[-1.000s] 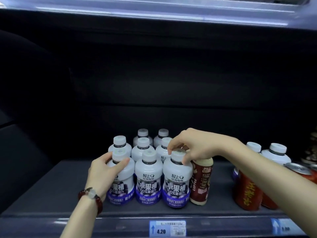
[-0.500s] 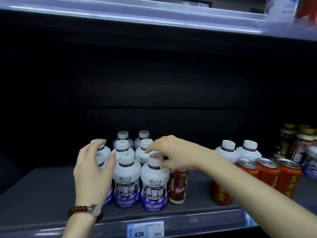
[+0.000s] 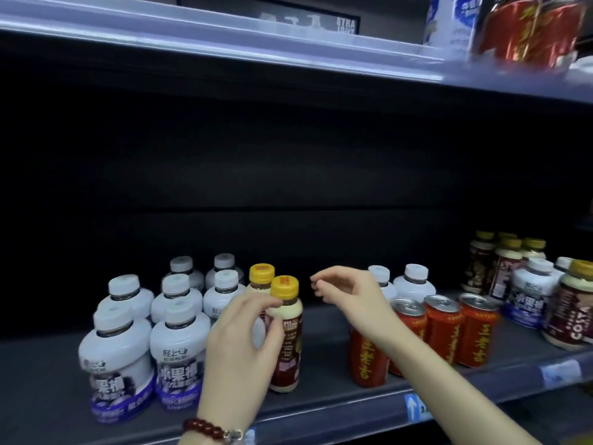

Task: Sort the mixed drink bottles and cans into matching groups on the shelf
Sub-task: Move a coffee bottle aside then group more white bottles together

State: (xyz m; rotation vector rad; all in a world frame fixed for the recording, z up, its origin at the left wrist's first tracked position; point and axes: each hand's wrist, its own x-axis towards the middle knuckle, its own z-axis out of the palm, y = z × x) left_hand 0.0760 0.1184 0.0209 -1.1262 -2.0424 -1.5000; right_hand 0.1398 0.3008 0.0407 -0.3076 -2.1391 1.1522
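Observation:
Several white bottles with purple labels [image 3: 179,342] stand grouped at the left of the dark shelf [image 3: 321,329]. Right beside them stands a brown-and-cream coffee bottle [image 3: 287,335] with a yellow cap, and a second one [image 3: 261,274] is behind it. My left hand [image 3: 237,345] covers the front right white bottle, its thumb and forefinger pinching the front coffee bottle near the neck. My right hand [image 3: 346,293] hovers just right of it, fingers loosely curled and holding nothing. Three red cans [image 3: 442,329] stand to the right, with two white bottles [image 3: 414,281] behind them.
At the far right, more coffee bottles [image 3: 507,268], a white bottle [image 3: 532,290] and a Costa bottle [image 3: 574,316] are mixed. The upper shelf holds red cans [image 3: 529,27] and white-blue cartons [image 3: 455,17]. A price rail [image 3: 414,406] runs along the front edge.
My left hand left the leftmost white bottle and moved right to the coffee bottle. My right hand came off the white bottle's cap and shifted right. The view swung to the right.

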